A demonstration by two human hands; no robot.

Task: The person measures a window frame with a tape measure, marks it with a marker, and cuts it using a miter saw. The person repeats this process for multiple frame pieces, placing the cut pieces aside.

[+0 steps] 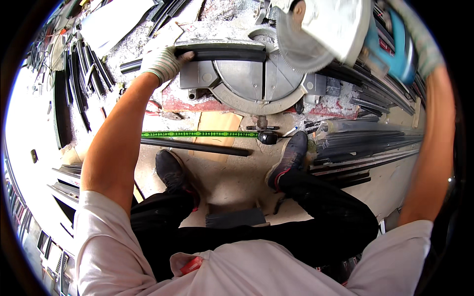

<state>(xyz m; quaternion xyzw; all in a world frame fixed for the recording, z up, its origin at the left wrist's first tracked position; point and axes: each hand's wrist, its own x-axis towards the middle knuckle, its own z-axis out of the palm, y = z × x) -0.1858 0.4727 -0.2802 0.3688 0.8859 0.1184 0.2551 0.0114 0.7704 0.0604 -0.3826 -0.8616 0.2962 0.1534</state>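
My left hand, in a pale knitted glove, presses closed around a black profile strip, its thumb lying over the near side. The strip lies along the back of the grey miter saw base, its right end by the slot in the round table. At the upper right, my gloved right hand is on the teal handle of the saw; its fingers are mostly hidden and a little smeared. The round saw blade hangs raised, right of the strip's end, partly under its white guard.
A tape measure lies on the floor, its green blade drawn out leftward, with a dark strip just nearer. Red-handled pliers lie left of it. Black profiles are stacked at right and left. My shoes flank the tape.
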